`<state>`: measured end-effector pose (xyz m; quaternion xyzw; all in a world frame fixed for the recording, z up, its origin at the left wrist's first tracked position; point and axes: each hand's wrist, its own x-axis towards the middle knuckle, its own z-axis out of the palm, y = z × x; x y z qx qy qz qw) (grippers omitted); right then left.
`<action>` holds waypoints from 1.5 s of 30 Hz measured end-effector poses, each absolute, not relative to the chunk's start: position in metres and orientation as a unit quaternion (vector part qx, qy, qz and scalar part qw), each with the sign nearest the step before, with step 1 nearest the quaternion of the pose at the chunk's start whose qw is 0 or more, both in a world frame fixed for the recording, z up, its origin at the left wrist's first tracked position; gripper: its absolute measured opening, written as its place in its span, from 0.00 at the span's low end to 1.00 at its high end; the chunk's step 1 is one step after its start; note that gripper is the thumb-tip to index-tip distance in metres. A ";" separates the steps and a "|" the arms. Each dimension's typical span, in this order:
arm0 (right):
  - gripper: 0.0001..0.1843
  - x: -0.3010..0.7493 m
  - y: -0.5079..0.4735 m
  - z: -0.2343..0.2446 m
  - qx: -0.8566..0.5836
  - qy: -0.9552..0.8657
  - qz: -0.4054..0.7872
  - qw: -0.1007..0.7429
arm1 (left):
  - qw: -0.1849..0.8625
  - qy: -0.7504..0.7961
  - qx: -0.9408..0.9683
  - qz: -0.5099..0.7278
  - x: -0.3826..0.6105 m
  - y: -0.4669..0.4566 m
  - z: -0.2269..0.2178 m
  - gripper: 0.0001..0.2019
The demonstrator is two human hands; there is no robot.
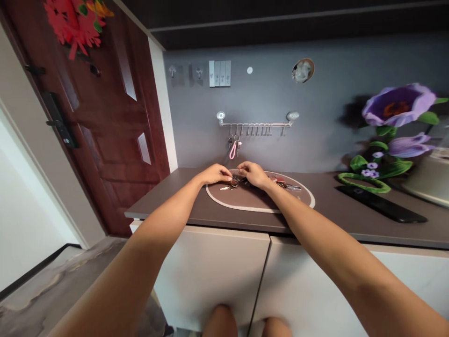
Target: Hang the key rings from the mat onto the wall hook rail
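Over an oval mat (245,204) with a pale rim, my two hands are close together. My left hand (216,173) pinches at a small bunch of keys (233,182) on the mat's left side, its thumb and fingers closed around the top of it. A single silver key (224,188) sticks out leftward from that bunch. My right hand (254,174) is bent in a pinch just right of the bunch; what lies between its fingertips is too small to make out. More keys (286,183), some with red and brown parts, lie beyond my right wrist.
A hook rail (257,124) on the wall carries keys with a pink strap (233,150). At right stand purple fabric flowers (396,110) beside a long black object (382,204) and a pale lamp-like base (428,180). A dark red door (115,140) is at left.
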<state>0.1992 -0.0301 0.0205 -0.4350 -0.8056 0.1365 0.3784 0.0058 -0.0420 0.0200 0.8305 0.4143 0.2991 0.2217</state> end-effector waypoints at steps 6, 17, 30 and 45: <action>0.09 0.196 -0.024 0.018 -0.455 -0.827 0.080 0.320 | 0.217 0.393 0.856 0.256 0.005 -0.041 0.020 0.14; 0.10 0.192 -0.018 0.016 -0.462 -0.841 0.057 0.277 | 0.202 0.383 0.868 0.242 0.006 -0.034 0.014 0.12; 0.11 0.192 -0.023 0.019 -0.470 -0.843 0.049 0.258 | 0.098 0.390 0.882 0.246 0.010 -0.032 0.016 0.13; 0.12 0.192 -0.023 0.019 -0.472 -0.826 0.034 0.307 | 0.118 0.471 0.785 0.384 0.013 -0.034 0.021 0.13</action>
